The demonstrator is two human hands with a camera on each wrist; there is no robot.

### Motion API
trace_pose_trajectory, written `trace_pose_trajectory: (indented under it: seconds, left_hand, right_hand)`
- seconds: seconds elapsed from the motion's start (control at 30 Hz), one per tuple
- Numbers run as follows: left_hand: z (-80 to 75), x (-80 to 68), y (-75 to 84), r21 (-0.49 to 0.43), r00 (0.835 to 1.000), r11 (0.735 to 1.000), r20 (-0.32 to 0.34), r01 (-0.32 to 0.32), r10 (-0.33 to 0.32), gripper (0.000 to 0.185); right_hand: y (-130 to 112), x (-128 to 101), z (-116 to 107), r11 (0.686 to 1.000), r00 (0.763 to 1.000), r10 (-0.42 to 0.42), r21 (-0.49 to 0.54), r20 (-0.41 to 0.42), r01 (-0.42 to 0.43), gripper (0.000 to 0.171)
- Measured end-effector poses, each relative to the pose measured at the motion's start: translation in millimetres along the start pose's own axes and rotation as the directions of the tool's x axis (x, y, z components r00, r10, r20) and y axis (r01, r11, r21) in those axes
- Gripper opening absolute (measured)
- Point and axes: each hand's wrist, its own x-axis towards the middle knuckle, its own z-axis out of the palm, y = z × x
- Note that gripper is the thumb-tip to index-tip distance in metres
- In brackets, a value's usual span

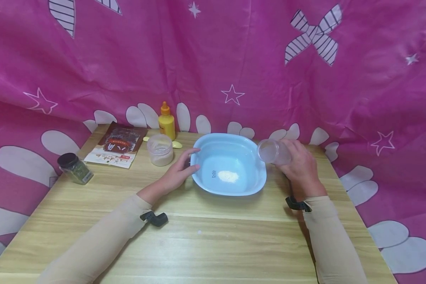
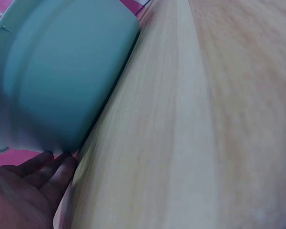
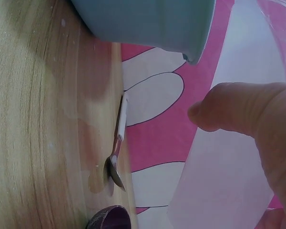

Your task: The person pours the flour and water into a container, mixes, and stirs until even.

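Two hands busy: right hand [image 1: 299,165] gripping tipped clear cup [image 1: 272,152] over blue basin [image 1: 202,156]; left hand [image 1: 179,170], fingers straight, steadying its rim. Probably emptying; next, righting cup.

Clear plastic cup [image 1: 272,152] tipped sideways over light blue basin [image 1: 250,159] holding white powder [image 1: 228,176]

My right hand [image 1: 299,167] grips a clear, smooth plastic cup [image 1: 272,152]. My left hand [image 1: 179,170] touches the glossy pale-blue plastic basin [image 1: 202,152]. Under them lies a matt wood-grain table [image 1: 213,236]; behind hangs shiny, creased pink cloth [image 1: 234,51]. A metal spoon [image 3: 116,155] gleams.
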Motion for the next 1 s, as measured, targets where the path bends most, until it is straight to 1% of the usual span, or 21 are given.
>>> trace_pose_trajectory:
  seconds: [0.37,0.63,0.87,1.0]
  left_hand:
    - [-0.7,0.8,-1.0,-0.009,1.0,1.0,0.007,-0.003,0.003,0.06]
    - [0.0,1.2,-0.1,-0.016,1.0,1.0,0.005,-0.001,0.001,0.06]
    - [0.0,1.7,0.2,-0.017,1.0,1.0,0.004,-0.008,0.008,0.059]
    - [-0.7,1.3,0.5,-0.009,1.0,1.0,0.007,-0.004,0.004,0.06]
  right_hand:
    - [4.0,-0.6,1.9,0.998,0.996,-0.066,-0.02,-0.057,0.065,0.063]
    - [5.1,-0.4,2.0,0.996,0.994,-0.086,-0.039,-0.064,0.083,0.064]
    - [7.4,-0.1,2.7,0.993,0.99,-0.11,-0.039,-0.087,0.107,0.062]
    - [5.9,0.5,2.3,0.993,0.991,-0.112,-0.047,-0.08,0.108,0.061]
